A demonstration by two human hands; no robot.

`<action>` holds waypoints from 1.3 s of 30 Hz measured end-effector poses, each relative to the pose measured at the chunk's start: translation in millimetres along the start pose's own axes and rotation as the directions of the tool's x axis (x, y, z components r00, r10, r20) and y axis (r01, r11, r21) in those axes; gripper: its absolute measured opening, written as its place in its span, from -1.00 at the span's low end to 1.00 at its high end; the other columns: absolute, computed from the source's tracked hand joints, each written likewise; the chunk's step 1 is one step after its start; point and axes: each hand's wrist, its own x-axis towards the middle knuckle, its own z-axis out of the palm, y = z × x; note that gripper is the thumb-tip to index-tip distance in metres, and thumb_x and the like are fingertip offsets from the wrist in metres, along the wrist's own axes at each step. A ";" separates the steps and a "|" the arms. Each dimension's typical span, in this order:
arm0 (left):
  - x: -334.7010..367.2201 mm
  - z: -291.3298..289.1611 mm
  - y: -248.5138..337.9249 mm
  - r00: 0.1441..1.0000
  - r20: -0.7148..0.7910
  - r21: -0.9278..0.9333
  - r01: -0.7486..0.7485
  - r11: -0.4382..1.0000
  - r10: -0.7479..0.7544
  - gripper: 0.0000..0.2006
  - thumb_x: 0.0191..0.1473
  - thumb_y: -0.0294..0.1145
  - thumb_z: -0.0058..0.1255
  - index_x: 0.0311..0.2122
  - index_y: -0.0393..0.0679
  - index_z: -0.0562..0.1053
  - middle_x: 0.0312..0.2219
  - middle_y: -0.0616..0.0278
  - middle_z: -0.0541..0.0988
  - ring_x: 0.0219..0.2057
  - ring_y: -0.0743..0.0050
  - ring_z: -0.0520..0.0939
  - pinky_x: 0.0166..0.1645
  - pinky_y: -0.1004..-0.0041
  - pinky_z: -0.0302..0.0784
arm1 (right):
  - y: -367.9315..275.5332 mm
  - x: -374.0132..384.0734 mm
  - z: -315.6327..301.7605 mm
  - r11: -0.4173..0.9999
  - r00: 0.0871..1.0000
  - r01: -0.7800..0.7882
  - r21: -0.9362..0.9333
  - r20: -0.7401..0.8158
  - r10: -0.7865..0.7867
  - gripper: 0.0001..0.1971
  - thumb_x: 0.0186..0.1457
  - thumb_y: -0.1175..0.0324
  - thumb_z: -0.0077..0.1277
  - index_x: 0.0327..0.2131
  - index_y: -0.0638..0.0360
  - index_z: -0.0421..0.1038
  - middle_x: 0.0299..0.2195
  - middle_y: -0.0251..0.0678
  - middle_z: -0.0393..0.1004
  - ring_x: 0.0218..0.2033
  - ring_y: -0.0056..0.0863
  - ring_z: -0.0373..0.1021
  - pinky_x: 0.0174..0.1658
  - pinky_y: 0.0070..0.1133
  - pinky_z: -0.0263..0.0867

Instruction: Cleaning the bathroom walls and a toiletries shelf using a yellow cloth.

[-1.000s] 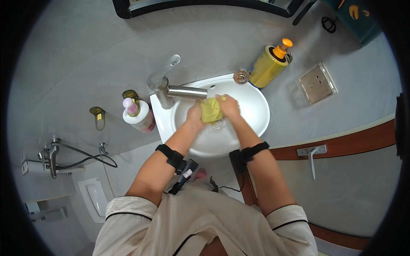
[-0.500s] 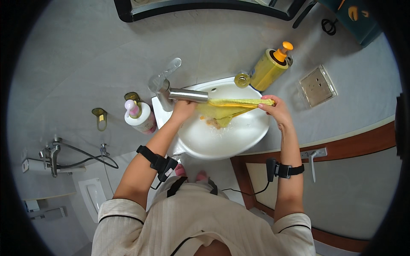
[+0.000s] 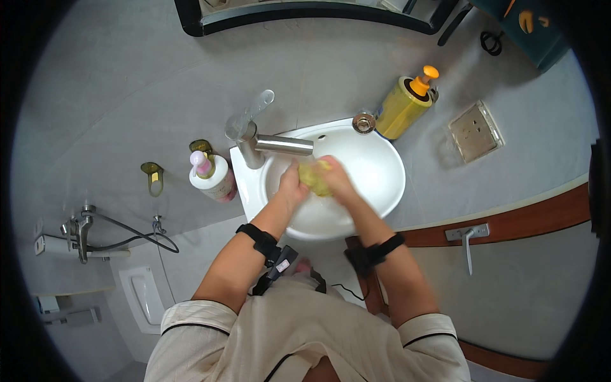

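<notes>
A wet yellow cloth [image 3: 314, 179] is bunched into a small wad over the white sink [image 3: 375, 204], just below the spout of the metal faucet [image 3: 284, 145]. My left hand [image 3: 293, 183] grips the cloth from its left side. From the right, my right hand [image 3: 337, 179] closes over it, a little blurred by motion. The two hands are close together with the cloth between them. Parts of the fingers are hidden by the cloth and by the hands themselves.
A white pump bottle [image 3: 214, 177] stands left of the sink. On the right, a yellow pump bottle [image 3: 403, 107] is beside a small round metal piece [image 3: 363, 123] on the rim. A wall socket [image 3: 476, 132] and a door handle [image 3: 468, 234] are farther right.
Stretched between my hands before, the cloth is now bunched up. My right hand has moved left to meet my left hand, which has shifted slightly right.
</notes>
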 end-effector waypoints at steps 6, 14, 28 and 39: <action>-31.1 17.9 -4.6 0.981 0.063 -0.050 0.186 0.981 -0.183 -0.66 0.05 -0.07 -0.35 -0.27 -0.09 0.34 -0.36 0.21 0.45 -0.34 0.32 0.49 -0.19 0.33 0.39 | 4.9 19.0 55.6 0.659 0.827 0.494 -0.567 0.074 -0.557 -0.81 -0.09 0.26 -0.11 -0.46 0.18 0.37 -0.49 -0.06 0.40 -0.42 -0.12 0.34 -0.33 -0.38 0.24; -46.9 53.5 22.6 0.987 -0.154 0.236 0.080 0.968 -0.044 -0.72 0.07 -0.18 -0.31 -0.22 -0.13 0.32 -0.30 0.21 0.43 -0.32 0.28 0.48 -0.21 0.30 0.37 | -3.4 19.2 11.9 0.983 0.989 0.143 -0.118 -0.012 -0.146 -0.75 -0.06 0.29 -0.11 -0.32 0.22 0.37 -0.47 -0.21 0.45 -0.43 -0.30 0.37 -0.33 -0.49 0.26; -54.7 71.7 -2.7 0.936 -0.086 0.061 0.348 0.935 -0.342 -0.53 0.06 -0.02 -0.39 -0.11 -0.24 0.20 -0.23 0.07 0.35 -0.18 0.14 0.41 -0.04 0.03 0.22 | -134.6 -35.6 -87.3 0.602 0.940 0.011 0.798 0.198 -0.280 -0.71 -0.01 0.20 -0.09 -0.24 0.15 0.25 -0.30 -0.36 0.32 -0.22 -0.54 0.25 -0.14 -0.46 0.18; 12.6 -10.3 -32.5 0.546 0.838 -0.250 0.424 0.870 -0.025 -0.64 0.05 0.00 -0.37 -0.26 -0.06 0.29 -0.32 0.15 0.38 -0.29 0.26 0.42 -0.12 0.34 0.33 | -26.3 -38.2 37.3 0.756 0.769 0.550 -0.355 -0.136 -0.624 -0.74 -0.12 0.19 -0.02 -0.55 0.23 0.32 -0.54 -0.15 0.36 -0.47 -0.20 0.31 -0.41 -0.42 0.22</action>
